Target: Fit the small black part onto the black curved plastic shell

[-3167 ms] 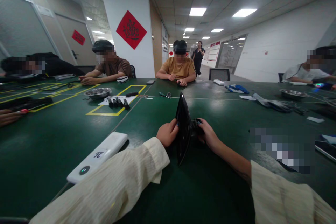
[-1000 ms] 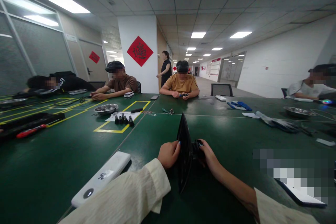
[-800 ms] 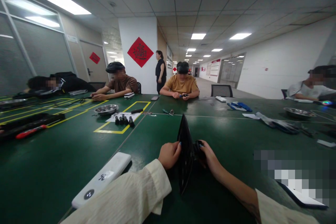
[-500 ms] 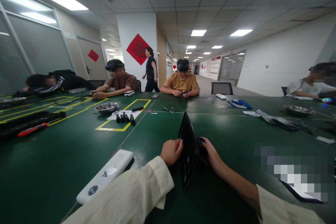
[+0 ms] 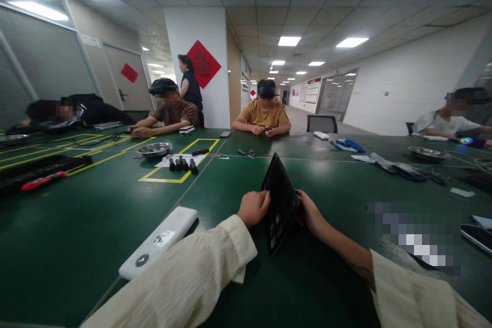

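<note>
Since the earlier frame, the thin black rectangular panel point(image 5: 283, 207) is turning its broad face more into view, and a standing person in black point(image 5: 191, 89) is moving left. Above the smooth green worktop point(image 5: 326, 287), the left hand point(image 5: 251, 208) is pinching the panel's left edge between its fingers; the right hand point(image 5: 310, 213) is meeting its right edge, its fingers too hidden to tell their grip.

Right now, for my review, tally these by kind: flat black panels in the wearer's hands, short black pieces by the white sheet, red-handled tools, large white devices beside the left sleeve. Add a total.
Flat black panel: 1
Short black pieces: 4
Red-handled tool: 1
White device: 1
Total: 7
</note>
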`<state>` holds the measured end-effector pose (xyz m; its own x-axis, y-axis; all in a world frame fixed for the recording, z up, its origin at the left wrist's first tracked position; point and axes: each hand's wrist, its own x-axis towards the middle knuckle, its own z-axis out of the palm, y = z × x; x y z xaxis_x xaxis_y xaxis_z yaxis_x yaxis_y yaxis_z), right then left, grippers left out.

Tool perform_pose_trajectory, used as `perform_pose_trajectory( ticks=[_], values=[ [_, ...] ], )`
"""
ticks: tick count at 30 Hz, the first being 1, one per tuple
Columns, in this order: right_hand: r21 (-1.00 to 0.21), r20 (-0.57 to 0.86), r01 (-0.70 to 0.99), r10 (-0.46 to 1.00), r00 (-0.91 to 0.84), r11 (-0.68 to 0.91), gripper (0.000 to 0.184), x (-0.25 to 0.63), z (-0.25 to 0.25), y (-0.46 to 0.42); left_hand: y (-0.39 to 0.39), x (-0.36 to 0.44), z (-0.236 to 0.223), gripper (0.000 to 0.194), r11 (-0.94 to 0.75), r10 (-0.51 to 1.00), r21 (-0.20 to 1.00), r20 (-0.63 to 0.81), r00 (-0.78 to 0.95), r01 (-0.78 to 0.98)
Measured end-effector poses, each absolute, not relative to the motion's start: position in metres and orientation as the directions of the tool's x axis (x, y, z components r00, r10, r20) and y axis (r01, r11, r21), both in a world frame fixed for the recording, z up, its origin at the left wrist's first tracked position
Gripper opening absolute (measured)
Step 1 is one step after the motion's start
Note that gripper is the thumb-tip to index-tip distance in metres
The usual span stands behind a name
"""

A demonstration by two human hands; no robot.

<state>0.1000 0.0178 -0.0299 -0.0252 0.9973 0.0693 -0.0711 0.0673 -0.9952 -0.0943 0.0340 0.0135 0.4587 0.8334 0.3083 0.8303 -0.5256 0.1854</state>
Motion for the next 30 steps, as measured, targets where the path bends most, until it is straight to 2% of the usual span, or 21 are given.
perform_pose_trajectory(
  ticks=[5,14,20,23,30],
  values=[
    [-0.99,0.097,-0.109,0.995,-0.021,0.094,0.033,0.101,-0.032,0.018,0.037,-0.094,0.011,0.053,-0.55,0.813,0.174,0.334,0.476,0.817],
    [-0.995,0.051,-0.085,0.999,0.0,0.051,0.036,0.1,-0.024,0.013,0.038,-0.094,0.013,0.052,-0.56,0.809,0.197,0.337,0.481,0.804],
    [-0.99,0.126,-0.07,0.992,0.01,0.126,0.041,0.098,-0.021,0.006,0.041,-0.095,0.01,0.058,-0.531,0.835,0.294,0.34,0.432,0.795],
    [-0.985,0.127,-0.115,0.992,0.009,0.127,0.046,0.097,-0.025,0.007,0.043,-0.094,0.009,0.062,-0.508,0.853,0.34,0.322,0.41,0.791],
    [-0.977,0.103,-0.19,0.994,-0.018,0.098,0.042,0.099,-0.035,0.012,0.037,-0.096,0.01,0.052,-0.534,0.833,0.29,0.338,0.437,0.794]
  ],
)
